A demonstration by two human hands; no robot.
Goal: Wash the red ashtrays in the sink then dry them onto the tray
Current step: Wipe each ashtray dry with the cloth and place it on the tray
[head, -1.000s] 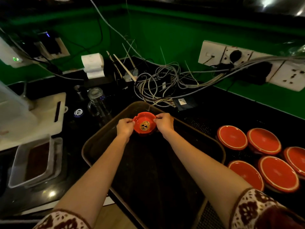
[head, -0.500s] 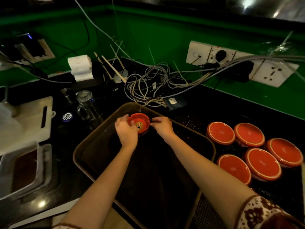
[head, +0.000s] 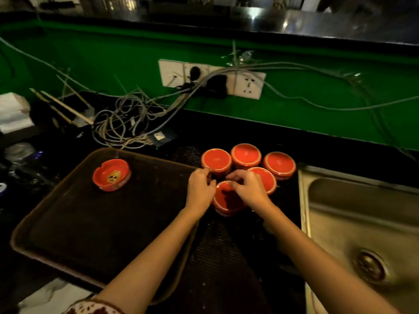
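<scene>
1. The tray (head: 68, 223) lies on the dark counter at 9 o'clock from my hands.
2. An upright ashtray (head: 111, 174) sits on it, toward the tray's 11 o'clock corner and well apart from my hands. A printed emblem shows in its bowl.
3. Cables (head: 127, 123) tangle beyond the tray at 12 o'clock and run up to the socket (head: 247, 85) on the green wall.
4. My left hand (head: 200, 189) is over the tray's 3 o'clock edge, with its fingers curled and its thumb at the 9 o'clock rim of the near ashtray (head: 226, 200). I cannot tell whether it grips.
5. That near ashtray rests on the black mat (head: 217, 250), between the tray and the sink.
6. My right hand (head: 250, 189) has its fingers curled over the near ashtray's 12 o'clock rim, gripping it.
7. The back ashtrays (head: 246, 155), four of them, cluster bottom up from 11 to 2 o'clock of the near one. The closest is partly under my right hand.
8. The sink (head: 362, 223) is at 3 o'clock, with its drain (head: 369, 268) toward 5 o'clock.
</scene>
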